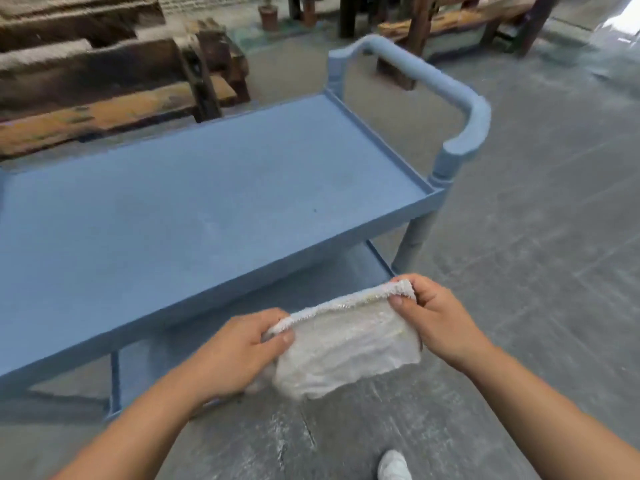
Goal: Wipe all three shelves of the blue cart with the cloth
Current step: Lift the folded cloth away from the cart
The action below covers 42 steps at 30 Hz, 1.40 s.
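The blue cart [381,223] stands in front of me, its flat top shelf [194,202] bare and filling the left and middle of the view. Part of a lower shelf [311,289] shows beneath it; anything below that is hidden. The cart's handle [460,98] arches at the right end. A white cloth [346,351] is stretched between my hands, in the air in front of the cart's near edge. My left hand [239,351] pinches its left corner and my right hand [436,317] pinches its upper right corner.
Rough wooden benches [114,112] stand behind the cart at the left, more wooden furniture [450,22] at the back right. A small potted plant [268,13] sits at the back. Grey concrete floor [554,237] spreads to the right. A white shoe [394,465] shows at the bottom.
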{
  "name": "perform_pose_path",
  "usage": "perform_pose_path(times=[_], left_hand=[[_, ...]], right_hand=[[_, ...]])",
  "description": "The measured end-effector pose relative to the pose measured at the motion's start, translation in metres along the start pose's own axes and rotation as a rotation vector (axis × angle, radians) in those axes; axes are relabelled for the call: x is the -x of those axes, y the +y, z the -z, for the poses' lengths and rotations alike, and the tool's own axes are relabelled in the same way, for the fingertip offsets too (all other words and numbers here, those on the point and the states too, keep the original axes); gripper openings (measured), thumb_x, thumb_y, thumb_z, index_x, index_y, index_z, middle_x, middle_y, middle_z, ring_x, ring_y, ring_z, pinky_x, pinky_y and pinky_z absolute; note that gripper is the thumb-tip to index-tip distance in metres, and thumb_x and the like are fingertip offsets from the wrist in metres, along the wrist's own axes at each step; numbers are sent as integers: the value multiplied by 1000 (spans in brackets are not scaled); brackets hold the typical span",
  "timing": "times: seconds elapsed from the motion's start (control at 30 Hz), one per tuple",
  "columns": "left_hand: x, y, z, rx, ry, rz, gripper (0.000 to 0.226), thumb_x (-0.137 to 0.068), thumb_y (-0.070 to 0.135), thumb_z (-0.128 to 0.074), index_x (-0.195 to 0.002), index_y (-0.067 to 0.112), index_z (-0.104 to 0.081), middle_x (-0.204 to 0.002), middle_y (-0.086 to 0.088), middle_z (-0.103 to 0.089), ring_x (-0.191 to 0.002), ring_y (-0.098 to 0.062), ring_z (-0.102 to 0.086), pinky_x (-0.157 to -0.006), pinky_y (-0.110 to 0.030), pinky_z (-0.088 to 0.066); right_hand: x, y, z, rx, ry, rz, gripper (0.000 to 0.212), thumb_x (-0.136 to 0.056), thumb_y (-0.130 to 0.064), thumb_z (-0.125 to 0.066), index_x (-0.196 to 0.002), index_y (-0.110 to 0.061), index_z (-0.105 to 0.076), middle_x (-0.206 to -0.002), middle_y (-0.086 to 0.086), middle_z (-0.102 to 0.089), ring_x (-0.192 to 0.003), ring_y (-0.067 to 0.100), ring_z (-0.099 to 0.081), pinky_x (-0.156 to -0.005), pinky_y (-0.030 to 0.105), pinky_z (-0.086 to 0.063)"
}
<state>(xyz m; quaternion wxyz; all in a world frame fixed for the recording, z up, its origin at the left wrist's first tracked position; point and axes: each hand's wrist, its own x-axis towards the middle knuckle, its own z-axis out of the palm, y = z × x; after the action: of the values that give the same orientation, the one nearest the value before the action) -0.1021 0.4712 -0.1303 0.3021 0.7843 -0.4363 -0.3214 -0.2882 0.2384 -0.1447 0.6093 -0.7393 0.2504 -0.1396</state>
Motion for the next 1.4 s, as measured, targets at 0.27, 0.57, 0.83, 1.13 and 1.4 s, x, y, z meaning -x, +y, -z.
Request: perform_pose_path(times=[0.27,0.57,0.83,1.13,1.4], left_hand=[[-26,135,99,289,164,-124,9,-95,10,-60,-92,8,-68,-77,-1,-63,-67,-6,-54,-61,-22,-43],[-102,223,114,399,321,-78,14,-96,23,-57,-94,12,-65,-80,4,-67,-72,-10,-62,-67,-27,-49],[-174,251,99,465,410,-30,25,-98,29,-50,-78,35,-64,-73,14,-65,-71,-9,-61,-69,-33,-48],[-296,237,114,586,299,4,17,-98,29,-50,-90,29,-65,-86,1,-69,-80,-18,-64,-77,-42,-52],[-398,217,130,683,81,85,13,-100,23,-51,-97,19,-63,-85,0,-72,-78,-15,-68,-66,-31,-53]], right_hand=[[-9,-161,62,47,211,134,18,-98,-17,-54,-98,-30,-67,-89,-12,-71,-84,8,-66,-72,28,-52],[-78,-223,147,177,313,267,12,-98,-18,-48,-102,-20,-59,-91,-7,-61,-82,6,-55,-79,29,-45],[-153,-233,206,446,308,213,25,-98,-28,-45,-74,-26,-41,-70,-7,-46,-64,7,-43,-58,27,-34],[-260,-217,248,459,298,88,18,-97,-28,-47,-91,-15,-58,-90,0,-61,-87,20,-55,-79,36,-44],[-338,-183,273,426,326,-86,26,-97,-27,-49,-93,-3,-59,-88,14,-63,-81,29,-57,-75,40,-48]])
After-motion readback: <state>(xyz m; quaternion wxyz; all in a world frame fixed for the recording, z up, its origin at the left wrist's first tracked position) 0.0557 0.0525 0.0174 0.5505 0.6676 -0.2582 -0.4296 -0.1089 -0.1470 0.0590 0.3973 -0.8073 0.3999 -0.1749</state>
